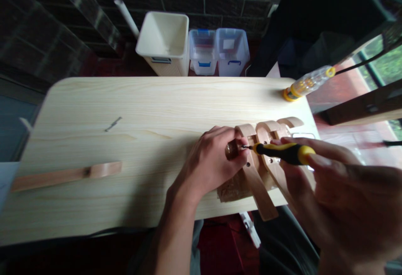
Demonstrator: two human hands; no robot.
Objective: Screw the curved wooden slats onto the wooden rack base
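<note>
My right hand (342, 182) is wrapped around a yellow-and-black screwdriver (289, 152), whose tip points left. The tip meets a small metal screw beside a dark brown wooden piece (231, 149). My left hand (213, 151) closes around that wooden piece, thumb and fingers near the screwdriver tip. Just right of it, several light wooden hook-shaped parts (262, 195) with curved tops and small dark holes lie side by side. Beneath them is a bundle in clear, crinkled wrap (230, 190). My right fingers partly cover the parts on the right.
On the pale wooden table (163, 103) lie a small grey metal piece (113, 124) and a long wooden part (67, 176) at left. A clear bottle-like holder with yellow ends (309, 83) stands at the far right corner. Behind are a cream bin (161, 36) and two clear boxes (232, 50).
</note>
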